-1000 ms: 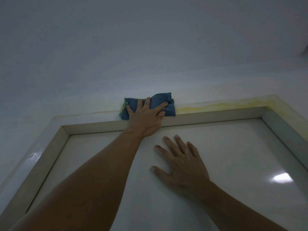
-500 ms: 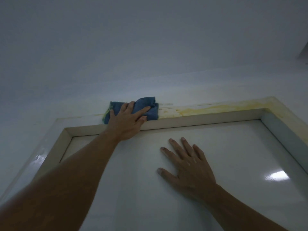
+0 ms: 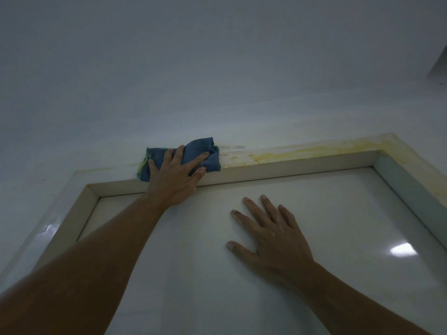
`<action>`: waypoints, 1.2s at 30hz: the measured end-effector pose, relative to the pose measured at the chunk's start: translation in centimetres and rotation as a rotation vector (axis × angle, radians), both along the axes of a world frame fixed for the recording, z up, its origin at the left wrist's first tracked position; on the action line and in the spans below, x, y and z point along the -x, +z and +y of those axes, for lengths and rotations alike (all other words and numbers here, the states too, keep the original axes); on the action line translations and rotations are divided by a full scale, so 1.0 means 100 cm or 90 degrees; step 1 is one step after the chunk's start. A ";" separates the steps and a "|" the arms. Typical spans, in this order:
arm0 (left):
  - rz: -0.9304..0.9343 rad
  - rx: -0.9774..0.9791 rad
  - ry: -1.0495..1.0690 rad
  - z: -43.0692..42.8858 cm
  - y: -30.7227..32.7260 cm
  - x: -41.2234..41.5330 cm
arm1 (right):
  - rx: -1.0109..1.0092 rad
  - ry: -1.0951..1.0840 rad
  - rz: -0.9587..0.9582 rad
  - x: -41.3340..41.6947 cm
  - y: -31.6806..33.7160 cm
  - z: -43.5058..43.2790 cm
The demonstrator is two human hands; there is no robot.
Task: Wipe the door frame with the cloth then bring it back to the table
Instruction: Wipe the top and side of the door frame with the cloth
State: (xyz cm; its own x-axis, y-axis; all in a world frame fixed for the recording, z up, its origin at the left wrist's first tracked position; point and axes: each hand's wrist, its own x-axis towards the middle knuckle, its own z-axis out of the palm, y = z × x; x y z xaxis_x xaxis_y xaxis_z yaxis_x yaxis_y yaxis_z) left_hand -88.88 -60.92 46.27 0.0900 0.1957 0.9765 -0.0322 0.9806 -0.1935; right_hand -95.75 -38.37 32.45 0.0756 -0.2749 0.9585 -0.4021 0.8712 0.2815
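Observation:
A folded blue cloth (image 3: 208, 153) with a greenish-yellow edge lies on the top rail of the cream door frame (image 3: 290, 166), left of its middle. My left hand (image 3: 176, 177) presses on the cloth with fingers spread over it, holding it against the frame and the wall above. Yellow stains (image 3: 302, 151) run along the frame's top edge from just right of the cloth to the right corner. My right hand (image 3: 268, 235) lies flat on the white door panel (image 3: 193, 262) below, fingers apart, holding nothing.
A plain pale wall (image 3: 217, 68) rises above the frame. The frame's left post (image 3: 70, 221) and right post (image 3: 411, 189) slope down at both sides. A bright light reflection (image 3: 402, 250) shows on the glossy door at the right.
My left hand has slid the cloth leftward along the top rail, baring more stained frame to its right. My right hand has stayed flat on the door.

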 end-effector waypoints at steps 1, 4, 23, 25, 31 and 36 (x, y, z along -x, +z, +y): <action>0.002 0.004 -0.003 0.007 0.000 0.001 | -0.001 0.000 -0.004 0.000 0.000 0.001; 0.012 0.014 -0.009 0.031 0.000 0.003 | -0.002 -0.001 -0.011 0.000 0.000 0.012; -0.016 0.060 -0.005 0.195 -0.002 0.015 | 0.003 -0.025 -0.041 0.005 -0.014 0.084; -0.023 0.070 -0.002 0.190 0.000 0.012 | 0.006 -0.023 -0.039 0.005 -0.014 0.088; -0.026 0.077 -0.003 0.158 0.002 0.008 | 0.008 -0.019 -0.038 0.004 -0.013 0.089; -0.021 0.057 0.005 0.106 0.002 0.002 | 0.016 -0.030 -0.030 0.003 -0.015 0.088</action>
State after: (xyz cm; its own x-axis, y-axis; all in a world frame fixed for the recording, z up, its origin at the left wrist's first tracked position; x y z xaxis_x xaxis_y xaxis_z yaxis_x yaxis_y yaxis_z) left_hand -89.12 -50.34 46.43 0.0567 0.2834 0.9573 -0.0323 0.9589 -0.2819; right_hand -96.01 -29.58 31.00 0.0175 -0.2525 0.9674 -0.3726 0.8962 0.2406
